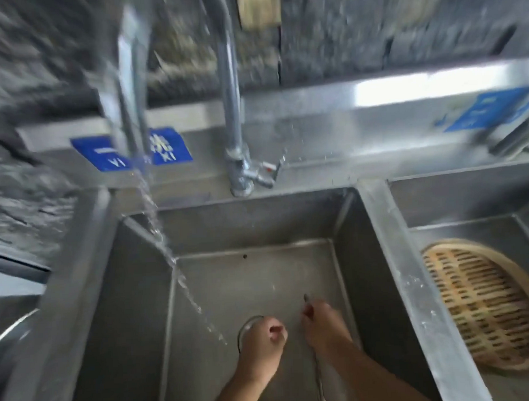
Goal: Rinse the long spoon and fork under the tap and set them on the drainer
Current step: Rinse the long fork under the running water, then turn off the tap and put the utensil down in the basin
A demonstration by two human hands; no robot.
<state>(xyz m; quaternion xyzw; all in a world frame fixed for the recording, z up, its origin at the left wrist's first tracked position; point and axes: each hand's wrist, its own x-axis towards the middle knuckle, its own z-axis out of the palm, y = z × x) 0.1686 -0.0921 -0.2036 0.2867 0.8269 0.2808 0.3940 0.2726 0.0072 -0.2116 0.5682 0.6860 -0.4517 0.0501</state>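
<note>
**Hands low in the middle basin, one long utensil in the right**

Nearest the camera, two bare forearms reach down into the middle basin [349,272] of a steel sink; the right hand [324,327] grips a long utensil [319,375], whose thin metal shaft runs back under the wrist while a dark tip pokes out past the fingers; spoon or fork, I cannot tell through the blur. The left hand [262,338] is curled like a fist just beside it, over a round drain ring [246,324] in the basin floor; whether it holds anything cannot be told. A stream of water [156,222] falls from the tap [233,111] at the left and arcs into the basin, landing just left of the left hand, apart from the utensil. The right basin [467,199] holds a round woven bamboo tray [477,307] lying flat on its floor; the left basin shows only a curved metal rim [12,326], too blurred to name. Blue labels [168,145] sit on the steel back panel behind the tap.
</note>
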